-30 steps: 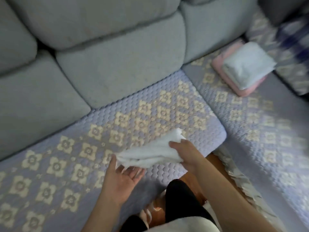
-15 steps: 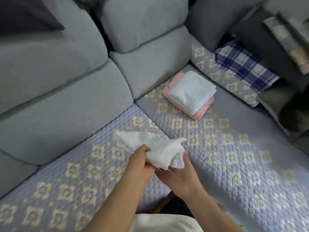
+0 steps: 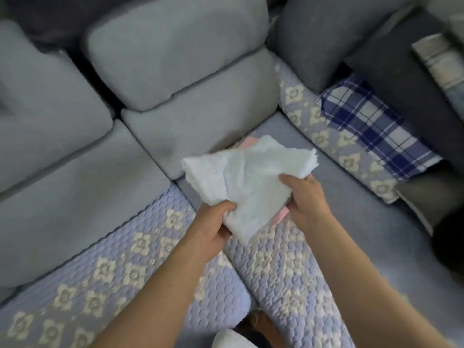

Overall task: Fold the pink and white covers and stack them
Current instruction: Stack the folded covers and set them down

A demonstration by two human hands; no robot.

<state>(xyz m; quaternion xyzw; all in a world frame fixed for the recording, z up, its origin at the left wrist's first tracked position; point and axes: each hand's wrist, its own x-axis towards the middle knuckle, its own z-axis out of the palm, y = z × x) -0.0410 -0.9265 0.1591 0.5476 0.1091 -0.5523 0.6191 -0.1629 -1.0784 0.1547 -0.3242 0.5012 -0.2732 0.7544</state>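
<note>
Since a second ago, the folded white terry cover (image 3: 247, 182), gripped by left hand (image 3: 213, 228) and right hand (image 3: 305, 197), has moved over the pink folded cover (image 3: 281, 216), apparently ready for stacking.

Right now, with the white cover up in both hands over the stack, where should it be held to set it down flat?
Keep to the near edge of the white cover, left hand and right hand at its two near corners, coming from the person's side. The far end hangs free over the pink cover, so it can land first.
</note>
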